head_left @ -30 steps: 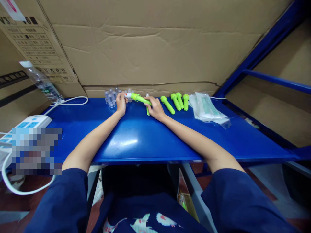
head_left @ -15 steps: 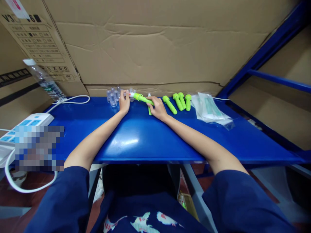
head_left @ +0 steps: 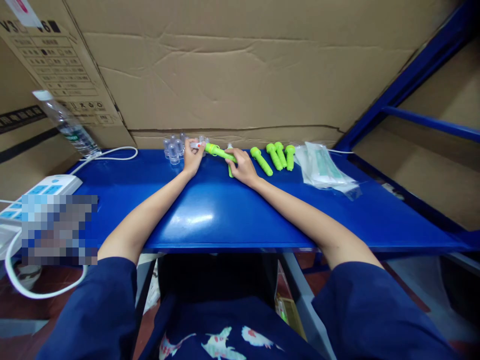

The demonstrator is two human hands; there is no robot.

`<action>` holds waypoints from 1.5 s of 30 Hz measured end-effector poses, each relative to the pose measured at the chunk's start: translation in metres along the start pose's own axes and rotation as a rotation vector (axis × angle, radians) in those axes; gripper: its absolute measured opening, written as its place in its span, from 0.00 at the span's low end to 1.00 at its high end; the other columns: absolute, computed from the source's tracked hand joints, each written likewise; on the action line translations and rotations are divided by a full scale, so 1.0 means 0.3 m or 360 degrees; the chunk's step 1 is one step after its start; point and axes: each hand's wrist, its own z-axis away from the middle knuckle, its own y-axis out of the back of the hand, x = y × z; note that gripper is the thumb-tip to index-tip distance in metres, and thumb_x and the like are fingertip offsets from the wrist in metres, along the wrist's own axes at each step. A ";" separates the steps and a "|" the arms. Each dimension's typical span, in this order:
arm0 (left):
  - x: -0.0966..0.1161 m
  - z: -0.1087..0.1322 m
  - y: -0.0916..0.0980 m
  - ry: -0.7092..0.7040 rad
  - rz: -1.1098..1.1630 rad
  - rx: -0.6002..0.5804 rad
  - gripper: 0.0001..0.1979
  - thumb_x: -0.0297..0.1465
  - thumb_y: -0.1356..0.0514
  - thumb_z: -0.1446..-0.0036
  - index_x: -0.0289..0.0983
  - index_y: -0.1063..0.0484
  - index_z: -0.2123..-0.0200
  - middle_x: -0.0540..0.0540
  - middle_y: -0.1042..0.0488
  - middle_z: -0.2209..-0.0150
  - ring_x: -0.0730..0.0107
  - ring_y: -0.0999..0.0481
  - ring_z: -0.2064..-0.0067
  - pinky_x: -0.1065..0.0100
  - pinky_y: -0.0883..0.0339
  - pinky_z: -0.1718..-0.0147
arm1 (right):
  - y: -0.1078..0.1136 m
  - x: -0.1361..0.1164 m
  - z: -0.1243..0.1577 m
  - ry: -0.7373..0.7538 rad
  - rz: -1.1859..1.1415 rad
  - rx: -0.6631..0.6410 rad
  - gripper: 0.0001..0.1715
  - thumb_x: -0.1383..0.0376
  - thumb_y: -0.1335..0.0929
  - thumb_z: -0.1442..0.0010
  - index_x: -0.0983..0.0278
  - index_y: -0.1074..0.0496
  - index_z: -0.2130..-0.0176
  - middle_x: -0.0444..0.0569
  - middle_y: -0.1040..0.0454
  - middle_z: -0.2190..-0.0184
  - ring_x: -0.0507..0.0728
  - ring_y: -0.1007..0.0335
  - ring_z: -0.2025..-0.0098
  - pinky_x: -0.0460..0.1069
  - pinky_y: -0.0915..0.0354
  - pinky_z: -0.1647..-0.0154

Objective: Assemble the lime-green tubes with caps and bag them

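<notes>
My right hand (head_left: 242,166) is closed around the handle of a lime-green flashlight-shaped stick (head_left: 219,151), which lies slanted with its head toward the left. At that head, my left hand (head_left: 193,159) pinches a small clear-and-white plastic piece (head_left: 195,145) with a red spot. I cannot tell whether the two parts are joined. Beside my left hand stand several clear plastic caps (head_left: 173,151). Under my right fingers another green stick (head_left: 230,170) is partly hidden. Several more green sticks (head_left: 264,162) lie just right of my right hand.
Clear plastic packets (head_left: 324,167) lie at the right of the blue table (head_left: 225,215). At the left are a water bottle (head_left: 71,127), a white power strip (head_left: 47,192) with its cable, and a blurred-out patch. A cardboard wall (head_left: 225,75) rises behind; a blue frame (head_left: 408,75) slants at the right.
My left fingers have shifted slightly right, closer to the green stick's head, covering more of the clear piece. My right hand keeps its grip in nearly the same place.
</notes>
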 end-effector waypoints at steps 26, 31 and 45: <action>-0.002 -0.010 0.002 0.0152 -0.0012 -0.0082 0.15 0.36 0.29 0.45 0.39 0.32 0.66 0.53 0.32 0.73 0.76 0.30 0.74 0.75 0.37 0.75 | 0.013 -0.022 0.000 0.0045 0.0045 -0.0051 0.16 0.64 0.39 0.33 0.64 0.30 0.49 0.60 0.23 0.50 0.68 0.27 0.48 0.60 0.35 0.51; 0.001 -0.007 0.003 0.0139 -0.0026 -0.0115 0.14 0.36 0.29 0.44 0.39 0.32 0.66 0.54 0.31 0.75 0.77 0.30 0.77 0.76 0.40 0.78 | 0.013 -0.024 -0.001 0.0030 0.0043 -0.0066 0.16 0.63 0.39 0.33 0.64 0.31 0.49 0.61 0.23 0.51 0.68 0.27 0.48 0.60 0.35 0.50; -0.021 -0.020 0.018 0.0111 -0.0110 -0.0194 0.16 0.44 0.33 0.41 0.39 0.29 0.62 0.52 0.29 0.73 0.75 0.26 0.76 0.75 0.42 0.77 | 0.007 -0.012 0.002 0.0045 0.0081 -0.0060 0.16 0.62 0.39 0.32 0.64 0.30 0.49 0.60 0.23 0.52 0.67 0.27 0.50 0.59 0.35 0.52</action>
